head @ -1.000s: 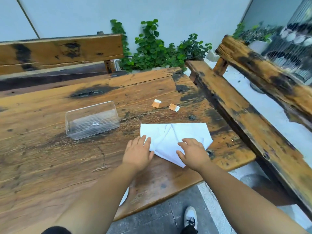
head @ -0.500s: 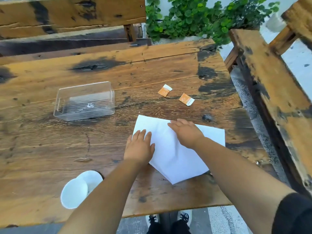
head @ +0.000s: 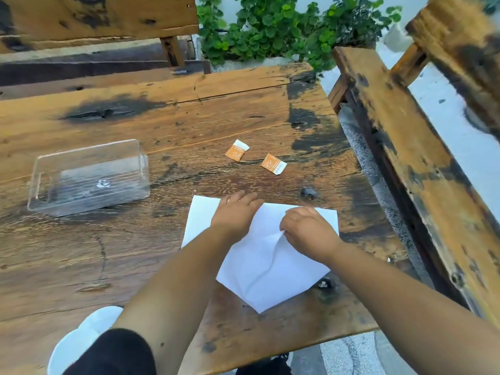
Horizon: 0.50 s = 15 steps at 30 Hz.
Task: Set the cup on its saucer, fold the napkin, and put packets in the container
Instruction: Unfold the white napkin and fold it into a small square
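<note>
A white napkin (head: 266, 269) lies flat on the wooden table (head: 135, 253) near its front right corner. My left hand (head: 234, 212) presses flat on the napkin's far left part. My right hand (head: 307, 231) pinches a raised crease near the napkin's middle. Two orange packets (head: 237, 150) (head: 273, 163) lie beyond the napkin. A clear plastic container (head: 89, 177) stands empty to the left. The white cup (head: 70, 347) and saucer (head: 101, 319) sit at the table's front left edge, partly hidden by my left arm.
A wooden bench (head: 422, 163) runs along the table's right side, with a gap down to the pavement. Another bench backrest (head: 94, 17) stands behind the table. Green plants (head: 284, 25) grow at the far end.
My left hand slid forward onto the napkin's far edge. My right hand pulled back toward the middle and pinched up a crease. The camera moved closer and tilted down.
</note>
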Available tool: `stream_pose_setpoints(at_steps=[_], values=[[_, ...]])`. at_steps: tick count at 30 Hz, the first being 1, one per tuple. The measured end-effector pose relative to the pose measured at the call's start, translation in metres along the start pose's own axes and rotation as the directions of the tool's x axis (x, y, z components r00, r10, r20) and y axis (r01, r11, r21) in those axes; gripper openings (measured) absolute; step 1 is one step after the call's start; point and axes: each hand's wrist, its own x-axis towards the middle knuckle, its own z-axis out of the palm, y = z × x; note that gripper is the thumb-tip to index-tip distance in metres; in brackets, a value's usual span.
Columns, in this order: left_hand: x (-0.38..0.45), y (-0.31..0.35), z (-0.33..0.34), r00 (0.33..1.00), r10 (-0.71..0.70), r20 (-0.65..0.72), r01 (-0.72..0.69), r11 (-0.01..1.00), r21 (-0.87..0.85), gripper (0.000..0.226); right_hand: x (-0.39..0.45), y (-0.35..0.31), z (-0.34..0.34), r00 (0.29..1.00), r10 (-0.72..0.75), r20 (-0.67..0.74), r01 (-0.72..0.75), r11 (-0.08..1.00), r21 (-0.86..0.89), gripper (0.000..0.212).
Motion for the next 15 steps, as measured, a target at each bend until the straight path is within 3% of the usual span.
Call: stream_pose_setpoints(at_steps=[2,7,9,12,15], values=[[0.018,0.002,0.001,0.990,0.102,0.094,-0.117,0.978,0.172,0.064,-0.013,0.002,-0.009,1.000,-0.002,-0.005,0.002,1.000,-0.006,0.014],[0.032,-0.003,0.008,0.981,0.078,0.176,-0.138,0.924,0.358,0.046,-0.053,0.014,-0.024,0.998,0.067,-0.016,-0.067,0.998,0.003,0.009],[0.026,-0.013,0.005,0.984,0.037,0.173,-0.084,0.958,0.274,0.045,-0.070,0.017,-0.029,0.994,0.101,-0.029,-0.101,0.995,0.014,0.008],[0.006,-0.031,-0.016,0.984,-0.022,0.175,0.023,1.000,-0.004,0.052,-0.094,0.023,-0.040,0.984,0.177,-0.033,-0.176,0.984,0.030,0.009],[-0.024,-0.049,-0.046,0.987,-0.055,0.152,0.099,0.948,-0.303,0.037,-0.115,0.027,-0.057,0.963,0.268,-0.031,-0.266,0.962,0.052,0.006]])
